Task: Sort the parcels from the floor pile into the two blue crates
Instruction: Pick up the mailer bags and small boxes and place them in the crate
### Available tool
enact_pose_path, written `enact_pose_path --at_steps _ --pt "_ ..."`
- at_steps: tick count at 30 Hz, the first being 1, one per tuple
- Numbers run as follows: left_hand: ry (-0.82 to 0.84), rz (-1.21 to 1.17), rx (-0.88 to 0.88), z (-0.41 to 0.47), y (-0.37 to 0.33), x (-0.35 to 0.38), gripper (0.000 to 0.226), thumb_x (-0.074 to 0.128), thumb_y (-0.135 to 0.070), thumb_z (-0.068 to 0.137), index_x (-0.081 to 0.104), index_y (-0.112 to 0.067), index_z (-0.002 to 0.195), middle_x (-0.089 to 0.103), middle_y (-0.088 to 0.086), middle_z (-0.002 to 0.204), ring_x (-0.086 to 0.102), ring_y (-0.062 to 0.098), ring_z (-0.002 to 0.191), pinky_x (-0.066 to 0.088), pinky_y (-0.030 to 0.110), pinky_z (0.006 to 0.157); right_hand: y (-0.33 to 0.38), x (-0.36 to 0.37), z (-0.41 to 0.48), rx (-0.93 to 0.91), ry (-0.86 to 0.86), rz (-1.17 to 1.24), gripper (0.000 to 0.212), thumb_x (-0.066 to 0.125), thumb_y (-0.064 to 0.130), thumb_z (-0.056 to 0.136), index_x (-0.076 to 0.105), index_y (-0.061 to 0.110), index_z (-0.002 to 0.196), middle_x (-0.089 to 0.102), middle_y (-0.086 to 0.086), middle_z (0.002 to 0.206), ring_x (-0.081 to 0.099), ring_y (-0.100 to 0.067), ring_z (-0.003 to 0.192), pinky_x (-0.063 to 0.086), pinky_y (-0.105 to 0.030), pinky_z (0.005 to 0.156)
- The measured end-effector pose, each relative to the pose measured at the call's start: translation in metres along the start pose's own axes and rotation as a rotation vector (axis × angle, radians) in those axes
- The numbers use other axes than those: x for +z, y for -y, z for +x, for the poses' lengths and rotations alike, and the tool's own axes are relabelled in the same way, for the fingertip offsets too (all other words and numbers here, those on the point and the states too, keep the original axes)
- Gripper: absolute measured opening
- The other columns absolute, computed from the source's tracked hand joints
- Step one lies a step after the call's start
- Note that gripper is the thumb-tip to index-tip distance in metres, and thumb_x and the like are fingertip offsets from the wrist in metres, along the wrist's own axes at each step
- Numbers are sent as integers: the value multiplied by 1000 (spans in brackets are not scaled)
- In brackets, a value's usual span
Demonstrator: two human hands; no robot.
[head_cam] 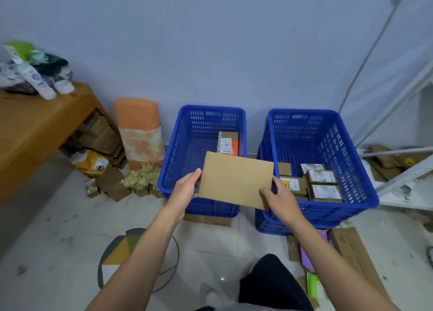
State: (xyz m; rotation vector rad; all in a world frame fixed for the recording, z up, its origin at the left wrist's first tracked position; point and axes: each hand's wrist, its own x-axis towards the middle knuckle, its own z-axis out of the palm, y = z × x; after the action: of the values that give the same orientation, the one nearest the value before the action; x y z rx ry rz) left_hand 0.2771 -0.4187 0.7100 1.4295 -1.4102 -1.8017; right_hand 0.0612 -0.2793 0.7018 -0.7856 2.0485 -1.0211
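the left blue crate (173,146) holds one orange-labelled box (228,143) at its back, and the right blue crate (351,160) holds several white-labelled boxes (323,184). the flat cardboard parcel (236,179) hangs tilted above the near rim of the left crate and reaches toward the gap between the two, with a blank face toward us. our left grip (185,188) pinches its left edge; our right grip (278,198) is clamped on its lower right corner. we judge it best to turn the parcel and find its label first, then lower it flat inside the chosen crate, clear of the rim. around us are the pale wall (210,41), the tiled floor (58,228) strewn with cartons, a wooden desk (35,123) at left carrying bottles and bags, and an orange patterned roll (138,132) against the wall.
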Motion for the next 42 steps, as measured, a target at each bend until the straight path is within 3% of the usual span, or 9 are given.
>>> enact_pose_path --at_steps 7,14,18,24,27,30,33,39,42 --pt "-103 -14 -56 63 -17 -7 31 47 -41 104 70 -22 111 72 -3 113 65 12 108 54 37 93 23 12 83 -16 56 -77 52 53 30 98 37 22 147 54 3 128 52 -15 103 47 -33 82" --pt "-171 -59 -90 157 -47 1 30 48 -38 103 71 -19 102 73 1 106 67 18 100 52 28 73 49 19 207 -66 164 -117 54 51 35 99 35 24 149 50 3 140 50 -13 108 46 -33 84" --pt "-219 -74 -131 207 -63 13 30 49 -35 104 72 -16 101 74 1 96 68 16 93 54 27 72 59 16 274 -42 234 -129 56 51 36 99 34 26 151 50 6 140 53 -15 110 49 -34 88" --pt "-279 -92 -249 277 -60 25 32 53 -41 101 68 -17 116 72 4 116 68 18 106 53 26 71 72 22 363 -46 375 -185 45 49 31 97 43 33 141 57 11 120 59 -12 102 52 -37 89" --pt "-280 -102 -307 309 -57 33 39 55 -41 100 56 -23 135 68 -1 123 67 18 106 54 30 76 77 33 406 -87 407 -232 45 46 30 96 43 34 141 58 7 121 59 -12 102 53 -41 91" --pt "-277 -78 -350 350 -47 39 64 55 -33 102 21 -35 156 59 0 133 68 21 101 55 34 80 76 50 451 -132 423 -304 49 43 32 97 39 33 146 52 9 129 53 -10 112 48 -35 95" --pt "-227 -37 -404 393 -26 44 77 54 -25 103 4 -40 159 48 8 149 66 28 106 58 37 80 69 70 497 -174 426 -444 51 42 39 96 37 38 147 52 8 130 54 -15 114 47 -39 95" --pt "-174 -124 -514 485 29 59 53 55 -20 102 32 -27 149 59 9 127 73 28 89 62 36 75 32 115 581 -238 399 -798 61 49 15 97 25 21 153 39 -10 132 56 -31 105 47 -39 81" --pt "-169 -128 -573 517 56 69 26 52 -14 104 46 -19 128 62 15 122 72 33 94 62 39 77 12 139 611 -271 369 -897 58 42 13 99 25 17 154 38 -13 136 49 -34 115 46 -42 91"
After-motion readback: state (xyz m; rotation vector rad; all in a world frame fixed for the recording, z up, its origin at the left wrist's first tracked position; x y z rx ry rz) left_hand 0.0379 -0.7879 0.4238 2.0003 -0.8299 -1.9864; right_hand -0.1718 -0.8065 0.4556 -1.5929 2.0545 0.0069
